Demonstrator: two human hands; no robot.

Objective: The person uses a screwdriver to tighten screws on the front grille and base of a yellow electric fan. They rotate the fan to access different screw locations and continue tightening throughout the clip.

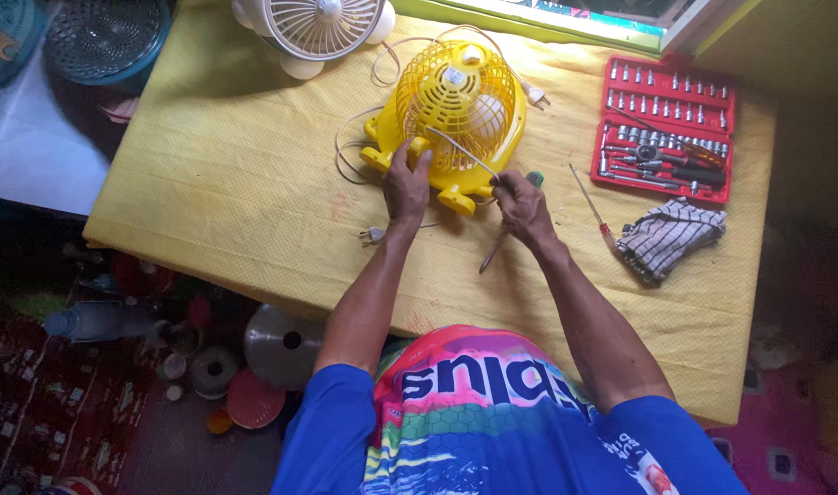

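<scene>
A small yellow table fan (456, 110) lies face up on a yellow tablecloth (254, 183). My left hand (406, 186) grips the fan's near rim and base. My right hand (522, 206) pinches a thin white wire or rod (463, 152) that runs up across the fan's grille. A green-handled screwdriver (534, 178) shows just behind that hand, and a thin tool (492, 252) lies on the cloth under my right wrist. The fan's white cord (350, 151) loops to the left, its plug (371, 236) near my left wrist.
A white fan (318, 27) stands at the table's far edge. An open red socket set case (667, 128) lies at the right, with a red-tipped screwdriver (591, 207) and a checked cloth (668, 236) near it. Baskets (103, 37) and household items crowd the floor at left.
</scene>
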